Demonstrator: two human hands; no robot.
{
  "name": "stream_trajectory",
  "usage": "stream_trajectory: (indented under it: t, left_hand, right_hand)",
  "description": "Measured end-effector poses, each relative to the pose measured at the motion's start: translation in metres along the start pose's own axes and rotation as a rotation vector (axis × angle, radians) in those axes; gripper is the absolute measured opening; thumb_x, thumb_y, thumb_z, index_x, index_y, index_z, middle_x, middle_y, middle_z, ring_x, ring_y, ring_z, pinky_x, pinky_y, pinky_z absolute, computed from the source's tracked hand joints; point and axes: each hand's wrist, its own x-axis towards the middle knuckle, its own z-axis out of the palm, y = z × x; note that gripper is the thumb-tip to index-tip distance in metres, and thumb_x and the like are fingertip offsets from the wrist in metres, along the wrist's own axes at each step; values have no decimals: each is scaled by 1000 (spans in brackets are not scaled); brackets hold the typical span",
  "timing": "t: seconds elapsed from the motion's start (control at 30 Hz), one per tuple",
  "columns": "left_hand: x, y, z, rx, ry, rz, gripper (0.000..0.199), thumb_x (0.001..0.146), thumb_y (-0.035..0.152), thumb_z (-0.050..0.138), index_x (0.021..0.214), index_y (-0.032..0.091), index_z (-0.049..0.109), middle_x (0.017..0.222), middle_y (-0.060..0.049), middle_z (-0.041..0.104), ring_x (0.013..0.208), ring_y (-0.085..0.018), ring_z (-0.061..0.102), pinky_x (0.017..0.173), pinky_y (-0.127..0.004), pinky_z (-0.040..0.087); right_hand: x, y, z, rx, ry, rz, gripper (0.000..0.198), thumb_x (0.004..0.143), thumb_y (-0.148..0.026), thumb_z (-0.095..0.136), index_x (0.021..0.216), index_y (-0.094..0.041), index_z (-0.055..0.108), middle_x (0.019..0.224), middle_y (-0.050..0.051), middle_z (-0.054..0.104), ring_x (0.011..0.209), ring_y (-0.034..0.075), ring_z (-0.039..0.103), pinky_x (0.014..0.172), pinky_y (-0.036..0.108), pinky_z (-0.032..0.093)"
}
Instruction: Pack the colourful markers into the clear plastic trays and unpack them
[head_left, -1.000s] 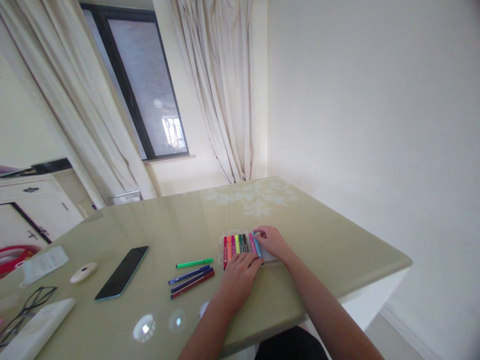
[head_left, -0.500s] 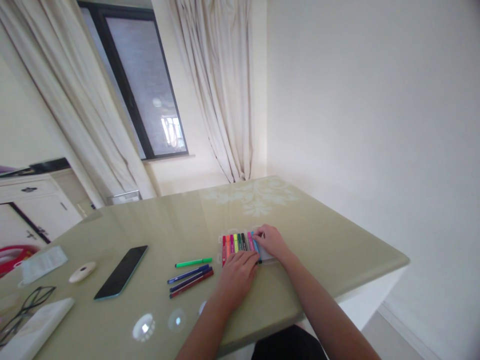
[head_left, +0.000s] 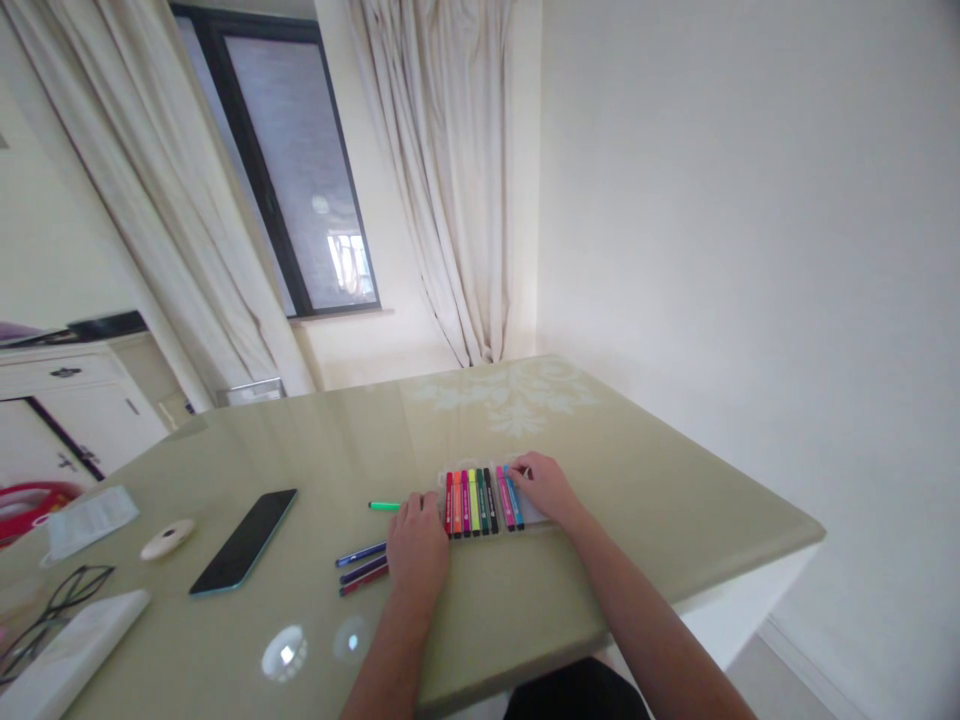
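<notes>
A clear plastic marker case [head_left: 490, 470] lies on the table with several coloured markers side by side in it. At its right part, a blue marker [head_left: 516, 502] lies beside a pink marker [head_left: 505, 499]. My right hand [head_left: 546, 484] rests over the case's right end, thumb and fingertips closed at the blue marker's upper end. To the left of the case, my left hand [head_left: 417, 545] is closed over a green marker [head_left: 383, 506], whose left end sticks out. Just below, a blue pen-like marker [head_left: 360, 555] and two darker markers [head_left: 364, 577] are partly covered by that hand.
A phone [head_left: 244, 542], a white oval object [head_left: 166, 539], a face mask [head_left: 94, 520], glasses [head_left: 64, 600] and a white box-like object [head_left: 82, 650] lie on the left of the table [head_left: 637, 480]. A wall runs along the right side.
My left hand has moved left from the case to the loose markers. The green marker has shifted slightly up and to the right. My right hand has stayed at the blue marker.
</notes>
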Motion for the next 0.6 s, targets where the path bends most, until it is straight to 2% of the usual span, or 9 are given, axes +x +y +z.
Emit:
stream_trajectory:
  t: [0.07, 0.17, 0.37, 0.5, 0.6]
  left_hand:
    - [2, -4, 2, -23, -14, 10, 40, 90, -2, 44, 114, 19, 68, 115, -9, 68, 106, -22, 62, 91, -33, 45]
    - [5, -13, 5, -49, -25, 18, 40, 88, -5, 44, 105, 19, 71, 117, -8, 69, 107, -20, 63, 91, -30, 45]
    - [8, -21, 5, -77, -3, 11, 32, 95, 2, 44, 100, 19, 71, 102, -7, 72, 99, -22, 66, 87, -32, 47]
    - [7, -19, 3, -83, 57, 5, 34, 95, 3, 43, 108, 19, 69, 110, -8, 70, 100, -22, 66, 85, -33, 48]
    - [6, -16, 2, -90, 93, -9, 30, 98, 8, 44, 105, 19, 70, 112, -9, 68, 93, -22, 68, 79, -33, 50]
  right_hand:
    - [0, 0, 0, 2, 1, -1, 19, 91, -24, 61, 82, -18, 77, 84, 6, 74, 79, 19, 64, 75, 28, 43]
    - [0, -1, -1, 5, 3, 2, 20, 91, -25, 61, 81, -19, 77, 84, 6, 74, 79, 19, 64, 75, 28, 43]
    - [0, -2, -1, 6, 0, 2, 19, 91, -25, 63, 82, -18, 77, 84, 6, 74, 78, 19, 63, 74, 28, 43]
    - [-1, -3, -1, 10, 3, -4, 18, 92, -24, 63, 82, -18, 77, 84, 6, 73, 78, 19, 63, 74, 29, 43]
    - [-1, -5, -3, 15, 10, -16, 18, 91, -22, 63, 81, -18, 76, 82, 6, 72, 77, 19, 62, 75, 29, 43]
